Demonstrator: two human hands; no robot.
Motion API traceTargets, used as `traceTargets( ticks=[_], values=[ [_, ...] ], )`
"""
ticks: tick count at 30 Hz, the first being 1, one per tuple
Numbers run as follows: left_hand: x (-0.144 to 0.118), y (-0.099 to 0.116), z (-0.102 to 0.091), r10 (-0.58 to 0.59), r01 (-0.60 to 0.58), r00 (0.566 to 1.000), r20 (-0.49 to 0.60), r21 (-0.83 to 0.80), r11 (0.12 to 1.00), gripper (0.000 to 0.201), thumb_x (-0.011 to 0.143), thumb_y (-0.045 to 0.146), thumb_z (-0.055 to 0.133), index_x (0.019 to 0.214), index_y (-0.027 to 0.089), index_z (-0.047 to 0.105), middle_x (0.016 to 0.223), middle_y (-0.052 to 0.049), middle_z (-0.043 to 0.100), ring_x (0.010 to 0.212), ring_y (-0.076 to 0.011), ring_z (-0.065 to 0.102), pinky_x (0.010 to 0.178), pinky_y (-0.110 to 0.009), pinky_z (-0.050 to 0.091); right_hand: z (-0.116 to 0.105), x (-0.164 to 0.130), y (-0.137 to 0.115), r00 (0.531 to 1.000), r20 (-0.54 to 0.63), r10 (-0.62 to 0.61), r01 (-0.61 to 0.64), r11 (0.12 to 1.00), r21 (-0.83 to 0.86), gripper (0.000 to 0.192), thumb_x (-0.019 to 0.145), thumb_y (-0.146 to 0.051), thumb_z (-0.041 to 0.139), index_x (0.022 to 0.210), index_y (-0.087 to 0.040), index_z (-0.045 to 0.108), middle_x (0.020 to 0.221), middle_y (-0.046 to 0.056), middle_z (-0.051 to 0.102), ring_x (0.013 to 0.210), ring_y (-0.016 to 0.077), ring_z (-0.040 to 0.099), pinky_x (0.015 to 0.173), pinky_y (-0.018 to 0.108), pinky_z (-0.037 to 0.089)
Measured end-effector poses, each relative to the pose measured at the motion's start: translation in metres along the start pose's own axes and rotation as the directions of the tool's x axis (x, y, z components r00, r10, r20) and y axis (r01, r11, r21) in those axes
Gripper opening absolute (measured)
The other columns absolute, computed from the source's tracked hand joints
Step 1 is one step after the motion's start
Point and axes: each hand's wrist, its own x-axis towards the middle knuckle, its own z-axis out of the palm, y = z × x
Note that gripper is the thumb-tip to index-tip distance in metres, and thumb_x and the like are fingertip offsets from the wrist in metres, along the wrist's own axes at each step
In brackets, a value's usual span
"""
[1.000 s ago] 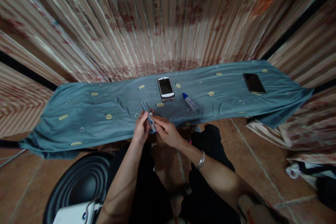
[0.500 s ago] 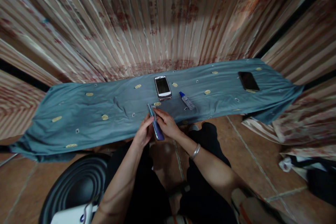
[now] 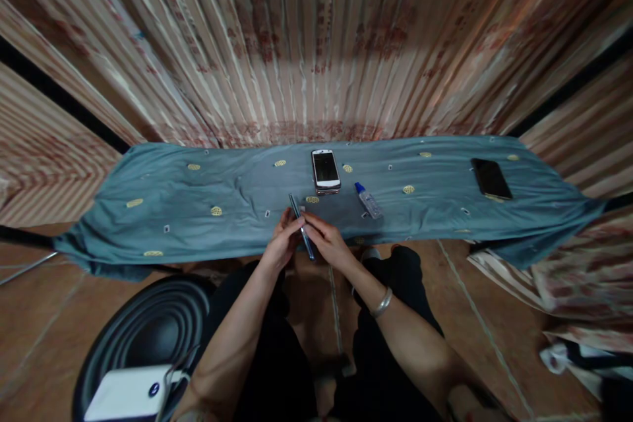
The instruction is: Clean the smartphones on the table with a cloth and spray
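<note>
Small clear bottle [image 3: 368, 200] with blue cap lies on its side on the cloth [image 3: 198, 184], just right of the white phone [image 3: 326, 171]; contents too small to tell. Black ribbed tub [image 3: 148, 336] on the floor lower left, a white box [image 3: 126, 397] with a cable sitting at its near rim.

Both hands meet at the cloth's near edge, centre. Left hand [image 3: 281, 247] and right hand [image 3: 330, 244] hold a thin phone [image 3: 301, 234] edge-on between them, its far end over the cloth, near end over the lap. Left fingers curled on its left side, right fingers closed on its right side, thumb on top near the far end. Both grips closed around it. Which face is up, cannot tell. Silver bangle [image 3: 381, 302] on the right wrist.

White phone lies flat, screen up, just beyond the hands. Black phone [image 3: 491, 178] lies flat far right on the cloth, well apart from the rest.

Cloth is blue-grey with small yellow motifs, wrinkled left of centre, spread over a low long surface. Pleated striped curtain [image 3: 316, 46] behind and to both sides. Floor [image 3: 484, 316] is brown tile. Person seated, dark trousers.
</note>
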Motion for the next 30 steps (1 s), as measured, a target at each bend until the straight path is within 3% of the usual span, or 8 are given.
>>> traceTargets(
  ticks=[5,11,14,17,20,23,26,30],
  values=[
    [0.008,-0.001,0.000,0.106,-0.104,0.970,-0.217,0.024,0.994,0.093,0.064,0.010,0.079,0.145,0.023,0.036,0.143,-0.011,0.052,0.119,-0.0219,0.060,0.098,-0.029,0.049,0.004,-0.009,-0.006,0.999,0.048,-0.013,0.017,0.996,-0.088,0.050,0.085,-0.031,0.060,0.133,-0.019,0.057,0.132,0.009,0.063,0.122,0.0235,0.059,0.107,0.040,0.044],
    [0.008,0.001,0.005,0.176,-0.163,0.958,-0.226,0.075,0.984,0.106,0.059,0.004,0.082,0.149,0.024,0.030,0.144,-0.011,0.051,0.126,-0.0239,0.055,0.105,-0.033,0.045,0.005,-0.011,-0.003,0.998,0.003,0.062,-0.061,0.986,-0.156,0.045,0.084,-0.027,0.056,0.129,-0.019,0.061,0.117,0.009,0.071,0.107,0.0258,0.067,0.096,0.042,0.051],
    [0.007,0.003,0.004,0.167,-0.169,0.960,-0.223,0.009,0.986,0.096,0.067,0.007,0.079,0.148,0.027,0.031,0.146,-0.009,0.050,0.129,-0.0215,0.053,0.106,-0.032,0.043,0.002,-0.007,0.005,0.991,-0.054,0.122,-0.125,0.991,-0.051,0.042,0.082,-0.033,0.059,0.120,-0.018,0.067,0.107,0.007,0.075,0.100,0.0253,0.069,0.093,0.041,0.053],
    [0.008,0.004,0.000,0.129,-0.143,0.965,-0.229,-0.048,0.989,0.075,0.078,0.017,0.071,0.145,0.021,0.037,0.145,-0.011,0.051,0.131,-0.0207,0.051,0.110,-0.032,0.038,0.000,-0.002,0.014,0.967,-0.098,0.237,-0.225,0.967,0.122,0.039,0.075,-0.040,0.067,0.105,-0.016,0.073,0.093,0.005,0.077,0.088,0.0253,0.070,0.088,0.043,0.054],
    [0.010,0.005,-0.004,0.108,-0.125,0.978,-0.178,-0.088,0.988,0.048,0.084,0.029,0.065,0.128,0.013,0.056,0.136,-0.014,0.060,0.131,-0.0224,0.051,0.112,-0.033,0.036,-0.003,0.003,0.019,0.927,-0.122,0.354,-0.290,0.885,0.363,0.037,0.066,-0.044,0.076,0.091,-0.017,0.077,0.084,0.003,0.077,0.079,0.0226,0.070,0.083,0.041,0.056],
    [0.009,0.004,-0.005,0.075,-0.082,0.996,-0.056,-0.131,0.988,0.040,0.085,0.043,0.061,0.111,0.014,0.067,0.122,-0.013,0.068,0.127,-0.0258,0.054,0.110,-0.038,0.039,-0.003,0.004,0.018,0.886,-0.135,0.443,-0.308,0.781,0.543,0.039,0.056,-0.045,0.083,0.083,-0.017,0.077,0.079,0.003,0.077,0.073,0.0203,0.069,0.079,0.038,0.057],
    [0.007,0.002,-0.005,-0.038,0.040,0.999,0.018,-0.159,0.986,0.045,0.085,0.051,0.056,0.111,0.017,0.068,0.114,-0.011,0.072,0.121,-0.0296,0.059,0.106,-0.046,0.042,-0.002,0.004,0.016,0.871,-0.114,0.478,-0.321,0.728,0.606,0.040,0.054,-0.044,0.085,0.080,-0.016,0.076,0.075,0.004,0.076,0.069,0.0192,0.069,0.075,0.037,0.057],
    [0.005,0.002,-0.005,-0.096,0.097,0.995,0.014,-0.210,0.973,0.044,0.088,0.048,0.052,0.116,0.017,0.066,0.108,-0.010,0.074,0.113,-0.0294,0.064,0.104,-0.048,0.044,-0.003,0.004,0.017,0.885,-0.160,0.437,-0.309,0.809,0.500,0.036,0.058,-0.042,0.082,0.082,-0.017,0.076,0.079,0.004,0.077,0.073,0.0200,0.070,0.080,0.039,0.056]
  ],
)
